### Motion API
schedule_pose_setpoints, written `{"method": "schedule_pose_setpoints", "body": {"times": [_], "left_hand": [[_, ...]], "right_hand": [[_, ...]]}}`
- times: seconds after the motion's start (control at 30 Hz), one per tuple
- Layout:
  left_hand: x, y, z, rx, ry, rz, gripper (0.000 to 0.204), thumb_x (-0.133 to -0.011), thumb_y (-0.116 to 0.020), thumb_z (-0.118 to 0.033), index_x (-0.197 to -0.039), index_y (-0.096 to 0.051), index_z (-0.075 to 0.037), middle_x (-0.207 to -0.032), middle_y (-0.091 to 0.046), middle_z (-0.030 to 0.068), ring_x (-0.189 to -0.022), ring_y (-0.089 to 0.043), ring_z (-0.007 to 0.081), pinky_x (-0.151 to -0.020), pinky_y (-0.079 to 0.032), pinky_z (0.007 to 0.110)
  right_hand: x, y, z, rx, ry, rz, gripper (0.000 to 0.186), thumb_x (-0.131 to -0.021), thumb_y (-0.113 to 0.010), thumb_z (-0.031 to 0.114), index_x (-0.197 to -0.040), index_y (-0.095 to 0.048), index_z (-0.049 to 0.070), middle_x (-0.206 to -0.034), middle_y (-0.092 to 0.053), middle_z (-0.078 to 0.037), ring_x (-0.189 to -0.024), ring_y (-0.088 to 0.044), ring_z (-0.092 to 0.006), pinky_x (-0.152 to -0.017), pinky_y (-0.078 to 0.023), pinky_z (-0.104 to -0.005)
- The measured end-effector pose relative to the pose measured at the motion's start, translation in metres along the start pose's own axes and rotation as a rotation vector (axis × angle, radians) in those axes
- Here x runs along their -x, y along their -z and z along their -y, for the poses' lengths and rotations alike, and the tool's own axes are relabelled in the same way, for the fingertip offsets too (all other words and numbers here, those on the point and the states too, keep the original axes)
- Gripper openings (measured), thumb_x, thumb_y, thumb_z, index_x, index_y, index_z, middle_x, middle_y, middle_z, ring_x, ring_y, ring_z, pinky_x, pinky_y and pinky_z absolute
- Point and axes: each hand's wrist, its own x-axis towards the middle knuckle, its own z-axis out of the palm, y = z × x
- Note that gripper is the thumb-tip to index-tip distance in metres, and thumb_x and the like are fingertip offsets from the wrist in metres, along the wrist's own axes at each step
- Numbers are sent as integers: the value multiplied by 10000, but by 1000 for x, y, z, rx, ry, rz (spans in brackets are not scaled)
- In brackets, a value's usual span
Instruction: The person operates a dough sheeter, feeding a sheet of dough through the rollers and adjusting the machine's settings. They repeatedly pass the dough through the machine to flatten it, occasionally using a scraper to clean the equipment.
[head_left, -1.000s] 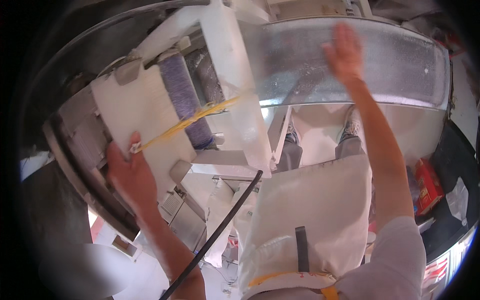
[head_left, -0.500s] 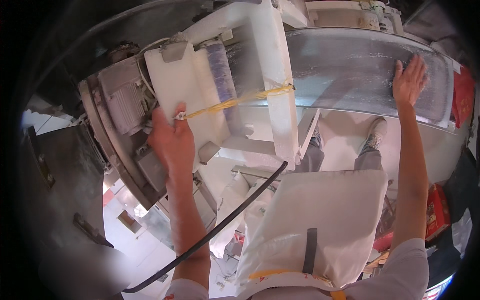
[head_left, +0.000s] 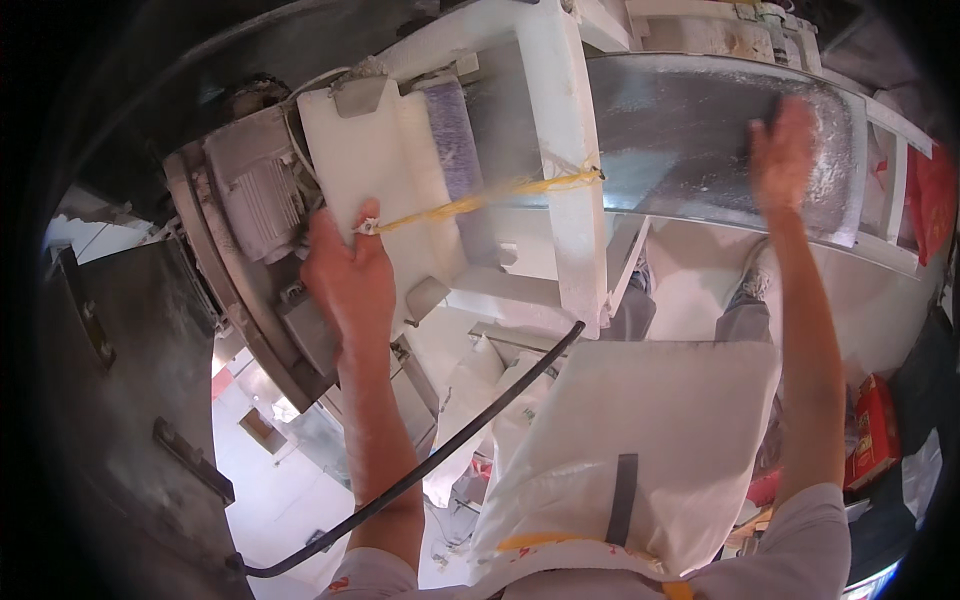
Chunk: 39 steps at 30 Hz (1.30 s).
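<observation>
Two hands | left hand [head_left: 345,275] pinches yellow cord [head_left: 480,200] | right hand [head_left: 783,150] flat on chute [head_left: 680,140]

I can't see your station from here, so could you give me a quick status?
Left hand gripping yellow cord. Right hand flat on metal chute. White sack below.

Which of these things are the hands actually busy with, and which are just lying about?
In use:
left hand pinching the yellow cord
right hand flat on the metal chute

Lying about:
white sack
black hose
red packet
</observation>
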Motion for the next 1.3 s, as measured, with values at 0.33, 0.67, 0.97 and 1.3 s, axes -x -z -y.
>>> {"method": "schedule_pose_setpoints", "body": {"times": [0.33, 0.67, 0.97, 1.3], "left_hand": [[-1, 2, 2, -27, -28, -28, 335, -972, -746, -264, -986, -606, 40, -854, -693, 243, -763, -688, 410, -688, -530, 426], [-2, -5, 9, -13, -64, -30, 318, -972, -747, -262, -1058, -638, 24, -934, -717, 217, -817, -684, 352, -761, -534, 419], [7, -15, 3, -79, 98, -7, 366, -989, -704, -287, -1177, -570, -4, -991, -721, 261, -931, -708, 448, -750, -542, 490], [1, -14, -7, -111, 119, 39, 446, -1003, -653, -278, -1278, -452, 11, -996, -699, 310, -942, -678, 508, -785, -545, 562]], "right_hand": [[-11, -4, 2, 233, -9, 8, 671, -1080, -441, 463, -1624, -292, 101, -1696, -274, -94, -1574, -229, -297, -1281, -144, -541], [44, -46, 204, -301, 753, 432, 699, -988, -601, 390, -1586, -372, 109, -1663, -344, -77, -1571, -234, -287, -1287, -140, -518], [25, -22, 41, 41, -39, 99, 701, -1069, -482, 414, -1642, -233, 95, -1713, -224, -120, -1588, -181, -307, -1273, -97, -581], [99, 49, 80, -259, 115, 326, 647, -1010, -538, 185, -1597, -313, 35, -1626, -380, -134, -1523, -308, -348, -1278, -200, -493]]}}
